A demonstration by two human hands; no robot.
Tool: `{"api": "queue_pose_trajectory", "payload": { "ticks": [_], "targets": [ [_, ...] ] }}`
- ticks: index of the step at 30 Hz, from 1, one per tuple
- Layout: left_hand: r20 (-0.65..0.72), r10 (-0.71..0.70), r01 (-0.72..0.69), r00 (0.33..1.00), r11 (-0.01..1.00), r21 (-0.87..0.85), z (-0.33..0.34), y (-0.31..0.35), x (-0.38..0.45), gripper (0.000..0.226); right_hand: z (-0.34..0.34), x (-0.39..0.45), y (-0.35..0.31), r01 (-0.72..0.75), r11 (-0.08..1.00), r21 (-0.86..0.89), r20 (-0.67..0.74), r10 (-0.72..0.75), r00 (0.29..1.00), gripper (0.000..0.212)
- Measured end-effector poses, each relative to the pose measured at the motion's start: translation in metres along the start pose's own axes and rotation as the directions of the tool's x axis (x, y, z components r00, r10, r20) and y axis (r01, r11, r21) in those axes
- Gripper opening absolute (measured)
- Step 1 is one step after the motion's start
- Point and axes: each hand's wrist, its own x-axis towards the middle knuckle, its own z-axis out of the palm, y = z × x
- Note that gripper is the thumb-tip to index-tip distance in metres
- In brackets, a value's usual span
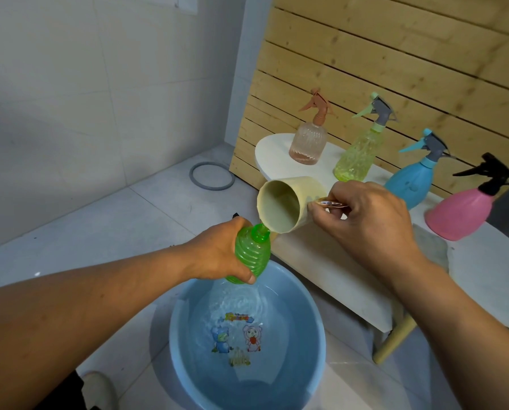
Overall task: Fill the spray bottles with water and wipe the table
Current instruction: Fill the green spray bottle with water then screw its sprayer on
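Left hand [217, 255] wraps the ribbed green bottle [251, 255] around its body, neck uncapped, bottle tilted slightly toward the cup, held above the far rim of the blue basin [312, 329]. Right hand [371, 220] pinches the shiny handle [331, 203] of the cream cup [288, 202]; cup is tipped almost on its side, lip touching or just above the bottle's neck. Water streams off the bottle's base into the basin and ripples the surface there. Basin sits on the tiled floor, holds water, with cartoon stickers on the bottom.

White table [330, 276] to the right carries four capped spray bottles in a row against the wooden slat wall [395, 54]: clear pink bottle with a tan trigger [308, 140], yellow-green bottle [359, 152], blue bottle [409, 184], pink bottle with a black trigger [460, 217]. All four are upright and well apart from both hands. Grey ring [211, 176] lies on the floor near the wall corner.
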Motion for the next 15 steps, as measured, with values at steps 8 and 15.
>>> {"api": "queue_pose_trajectory", "payload": {
  "ticks": [8,15],
  "targets": [
    [0.001,0.002,-0.002,1.000,1.000,0.006,0.0004,0.0001,-0.0002,0.087,-0.0008,-0.0003,-0.0018,0.027,0.999,-0.022,-0.022,-0.027,0.999,0.041],
    [0.000,0.006,-0.006,1.000,1.000,-0.005,0.0005,0.0009,0.0002,0.086,-0.0033,-0.0009,-0.0047,0.053,0.998,-0.039,-0.038,-0.054,0.998,0.039]
  ]
}}
